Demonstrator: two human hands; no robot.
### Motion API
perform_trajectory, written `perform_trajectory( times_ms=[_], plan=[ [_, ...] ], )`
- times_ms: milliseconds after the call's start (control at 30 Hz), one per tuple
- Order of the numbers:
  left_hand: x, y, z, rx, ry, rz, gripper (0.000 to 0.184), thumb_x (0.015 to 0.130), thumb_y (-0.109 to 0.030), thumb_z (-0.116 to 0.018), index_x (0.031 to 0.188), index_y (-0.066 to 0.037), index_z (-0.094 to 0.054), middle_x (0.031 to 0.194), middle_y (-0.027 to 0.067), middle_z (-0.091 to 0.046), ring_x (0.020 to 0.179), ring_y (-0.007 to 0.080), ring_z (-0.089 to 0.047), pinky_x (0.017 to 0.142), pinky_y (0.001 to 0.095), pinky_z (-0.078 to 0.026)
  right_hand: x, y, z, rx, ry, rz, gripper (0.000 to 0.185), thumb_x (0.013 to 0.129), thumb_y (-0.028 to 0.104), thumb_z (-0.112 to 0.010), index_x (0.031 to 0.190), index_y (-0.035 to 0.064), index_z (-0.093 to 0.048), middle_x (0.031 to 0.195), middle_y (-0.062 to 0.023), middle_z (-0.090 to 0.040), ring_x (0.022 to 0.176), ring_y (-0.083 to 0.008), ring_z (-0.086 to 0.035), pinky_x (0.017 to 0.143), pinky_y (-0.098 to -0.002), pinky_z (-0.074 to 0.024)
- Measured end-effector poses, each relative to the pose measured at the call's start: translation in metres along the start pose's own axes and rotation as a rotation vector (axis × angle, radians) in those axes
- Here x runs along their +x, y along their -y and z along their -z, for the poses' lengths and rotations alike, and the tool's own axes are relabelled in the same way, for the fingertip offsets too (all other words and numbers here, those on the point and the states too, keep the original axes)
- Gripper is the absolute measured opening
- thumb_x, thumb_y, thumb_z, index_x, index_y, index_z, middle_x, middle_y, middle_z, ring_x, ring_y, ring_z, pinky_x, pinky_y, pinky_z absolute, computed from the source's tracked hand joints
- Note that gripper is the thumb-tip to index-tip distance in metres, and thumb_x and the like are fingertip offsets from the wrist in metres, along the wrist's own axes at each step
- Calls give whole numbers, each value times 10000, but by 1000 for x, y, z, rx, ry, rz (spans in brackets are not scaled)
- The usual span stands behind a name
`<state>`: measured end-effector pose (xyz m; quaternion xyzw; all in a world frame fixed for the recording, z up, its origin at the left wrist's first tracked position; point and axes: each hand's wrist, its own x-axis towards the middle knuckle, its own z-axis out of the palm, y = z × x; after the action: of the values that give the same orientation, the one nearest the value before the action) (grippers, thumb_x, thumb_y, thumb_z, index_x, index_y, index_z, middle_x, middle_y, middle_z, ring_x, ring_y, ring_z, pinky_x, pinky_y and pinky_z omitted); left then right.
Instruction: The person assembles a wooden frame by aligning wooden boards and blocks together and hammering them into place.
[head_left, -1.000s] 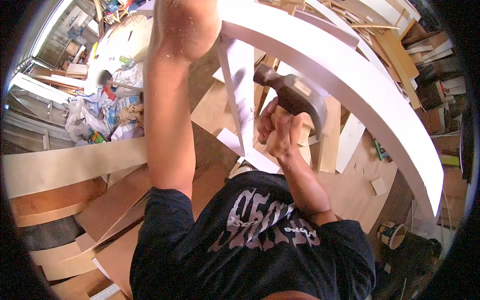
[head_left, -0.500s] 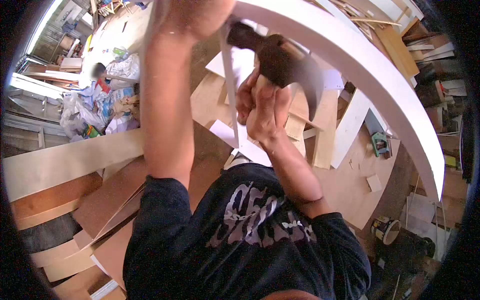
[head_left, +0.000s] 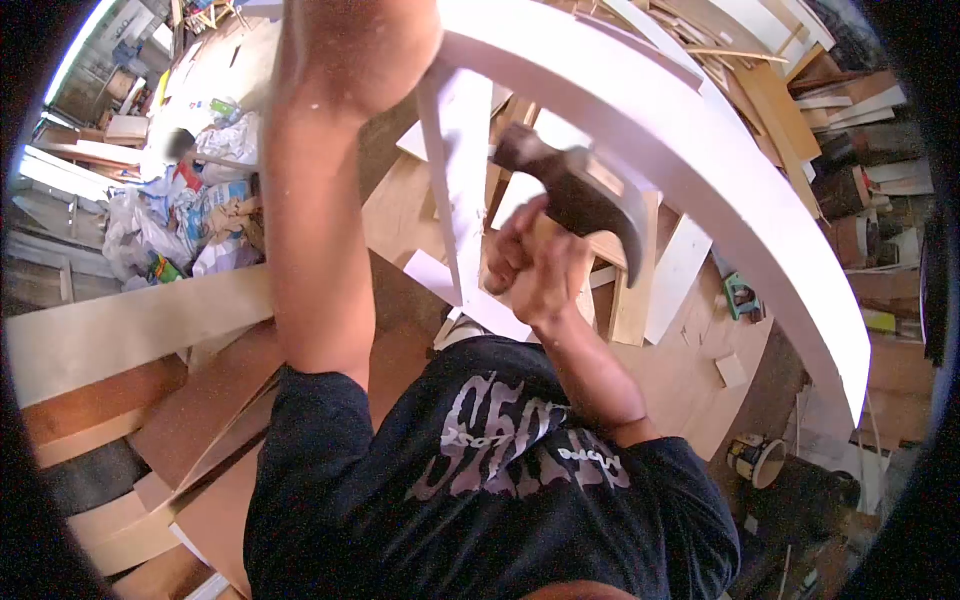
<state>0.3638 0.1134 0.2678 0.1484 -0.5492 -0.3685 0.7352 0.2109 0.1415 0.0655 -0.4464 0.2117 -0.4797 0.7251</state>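
Note:
A claw hammer (head_left: 585, 195) is in my right hand (head_left: 545, 265), whose fingers are wrapped round its light wooden handle near the dark head. The head and claw stand just inside a white curved board (head_left: 690, 145), apart from my left hand. My left arm is raised, and my left hand (head_left: 365, 45) is at the top edge of the view beside the upper end of the curved board. Its fingers are hidden. A narrow white upright piece (head_left: 440, 190) runs down from the board, left of the hammer.
Wooden boards lie stacked at lower left (head_left: 130, 330). A light plywood sheet (head_left: 690, 400) carries a small wooden block (head_left: 730, 370) and a green tool (head_left: 741, 297). A small tub (head_left: 757, 460) stands at right. Plastic bags (head_left: 200, 210) and a person are at far left.
My right hand and the hammer have come lower in the view, away from the top of the curved board. The board and surroundings have shifted slightly left. My left arm stays raised.

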Motion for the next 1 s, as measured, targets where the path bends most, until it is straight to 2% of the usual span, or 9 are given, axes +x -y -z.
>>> perform_trajectory(
  times_ms=[133, 167, 267, 400, 433, 567, 633, 800, 1000],
  plan=[
    [3, 0, -15, 1028, 263, -539, 594, 1010, -237, -311, 1434, 178, -299, 1528, 341, -302, 1473, 384, -261, 1221, 390, -219, 11, -13, 13, 97, 180, 171, 560, 908, 630, -593, 985, 87, -481, 642, 4, -406, 490, -94, -342, 428, -252, -269],
    [4, -19, -25, 766, 117, -183, 586, 1010, -227, -304, 1436, 176, -299, 1528, 341, -301, 1472, 384, -263, 1221, 387, -218, 27, -15, 5, -44, 166, 194, 565, 905, 648, -585, 992, 100, -478, 643, 5, -411, 488, -95, -338, 431, -257, -270],
    [3, -14, -14, 453, 29, 120, 574, 1017, -209, -280, 1433, 186, -290, 1534, 342, -288, 1474, 390, -254, 1225, 388, -207, 26, -16, -5, -21, 161, 39, 553, 878, 664, -619, 993, 138, -489, 629, 13, -421, 489, -97, -368, 426, -278, -297],
    [3, 22, 17, 180, 258, -378, 578, 1029, -209, -288, 1462, 171, -238, 1536, 364, -251, 1480, 398, -227, 1232, 400, -179, -10, -34, 20, 176, 121, -67, 544, 886, 630, -628, 1015, 125, -471, 639, 0, -410, 479, -115, -373, 405, -283, -291],
    [4, 19, 19, 562, 300, -436, 581, 1030, -212, -289, 1466, 167, -233, 1536, 364, -250, 1482, 396, -224, 1233, 402, -174, -16, -36, 23, 170, 120, -40, 550, 876, 634, -638, 1018, 129, -472, 640, 2, -399, 491, -117, -370, 410, -289, -288],
    [-5, 7, -5, 1086, 230, -372, 603, 1032, -238, -291, 1478, 160, -214, 1551, 348, -237, 1487, 383, -217, 1233, 395, -165, 16, -5, -15, 183, 65, -62, 629, 775, 701, -697, 984, 148, -481, 636, 21, -377, 511, -114, -351, 428, -293, -270],
    [-4, 8, -1, 1001, 218, -336, 587, 1025, -199, -305, 1484, 156, -214, 1555, 341, -238, 1488, 373, -222, 1230, 387, -167, 22, 2, -23, 162, 97, -30, 681, 706, 747, -733, 952, 161, -488, 631, 34, -372, 513, -110, -344, 438, -290, -262],
    [1, 16, 19, 819, 278, -450, 565, 1005, -112, -342, 1488, 152, -213, 1550, 339, -256, 1479, 377, -245, 1225, 387, -180, -7, -7, 17, 95, 175, 73, 580, 883, 605, -650, 1016, 77, -450, 690, -1, -425, 504, -101, -367, 429, -282, -290],
    [5, 19, 14, 821, 180, -308, 577, 1023, -188, -282, 1472, 167, -208, 1545, 353, -241, 1472, 407, -239, 1230, 407, -187, 22, 3, 11, 209, 79, -40, 535, 907, 575, -631, 1028, 87, -449, 722, -19, -440, 512, -125, -351, 447, -299, -313]
  ],
)
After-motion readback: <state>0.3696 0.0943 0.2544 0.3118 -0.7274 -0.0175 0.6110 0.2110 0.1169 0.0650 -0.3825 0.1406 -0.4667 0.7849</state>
